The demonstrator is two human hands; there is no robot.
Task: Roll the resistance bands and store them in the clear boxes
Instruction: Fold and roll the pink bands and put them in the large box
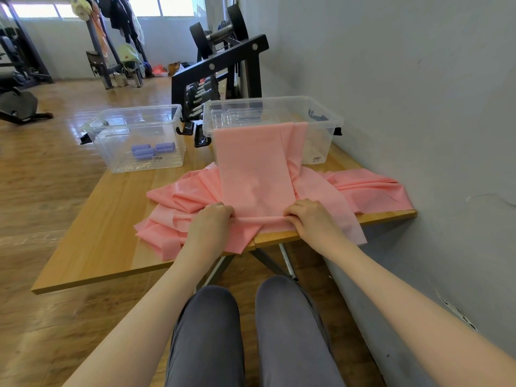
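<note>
Knees: the person's legs (245, 336) in grey trousers sit nearest, just under the near edge of the tabletop (92, 241).
Left hand: the left hand (213, 219) curls its fingers over the near end of the pink band (255, 169), pinching the first small roll at that roll's left end, close to the near edge.
Right hand: the right hand (308, 216) does the same at the roll's right end, fingers curled down and tucked under the fold.
Band being rolled: it runs flat from the hands toward the far edge and hangs over the front rim of the right clear box (329, 118), its far end inside that box.
Loose bands: more pink bands (371, 188) lie crumpled beneath and to both sides, some spilling over the near edge and reaching the right edge by the wall.
Left clear box: the left clear box (111, 127) stands near the far left corner and holds purple rolls (152, 150).
Handling: the band looks thin, light, limp and probably stretchy and a little slick, so the roll may well go crooked or spring open.
Hold: best taken at both ends of the roll, with even pressure and the flat part kept gently taut.
Stage: rolling seems barely begun.
</note>
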